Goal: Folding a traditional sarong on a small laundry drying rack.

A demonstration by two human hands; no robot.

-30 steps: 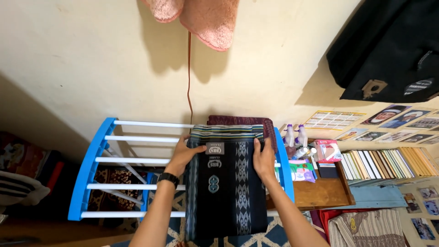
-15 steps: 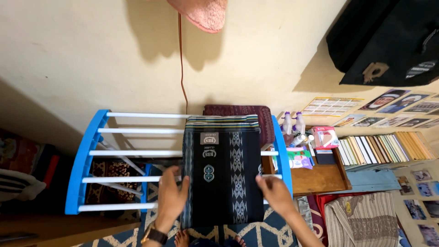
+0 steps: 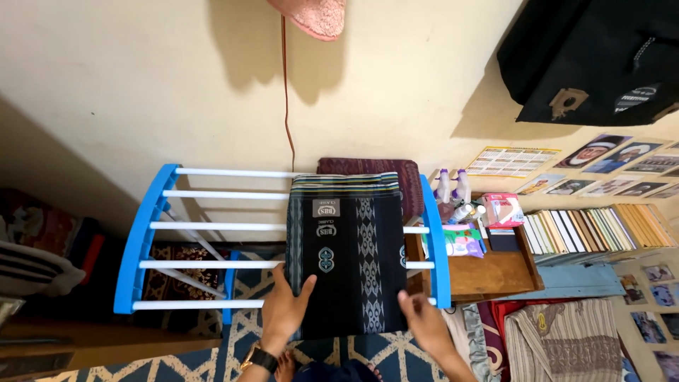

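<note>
Two hands work at a blue drying rack [image 3: 145, 233] with white rails, standing against a cream wall [image 3: 141, 85] over a blue patterned rug [image 3: 244, 350]. A black bag [image 3: 594, 56] hangs on the wall upper right, and a pink towel [image 3: 315, 14] hangs at the top edge with a thin brown cord [image 3: 286, 92] running down below it. A wooden shelf [image 3: 488, 276] stands right of the rack, bearing a row of books [image 3: 601, 230], spray bottles [image 3: 453, 187] and a pink box [image 3: 503, 210]. Pictures [image 3: 615, 155] line the wall above the books.

A dark folded sarong [image 3: 346, 255] with a pale woven band lies draped across the rack's right end, over a maroon cloth [image 3: 396, 173] behind it. Left hand [image 3: 286, 308] lies flat on the sarong's lower left edge, fingers together, thumb spread. Right hand [image 3: 421, 322] touches the lower right corner, fingers loosely curled, not clamped. A watch [image 3: 262, 359] sits on the left wrist. Nothing blocks the sarong.

Versus one second ago: both hands have slid from the sarong's top down to its bottom edge; the sarong stays put.
</note>
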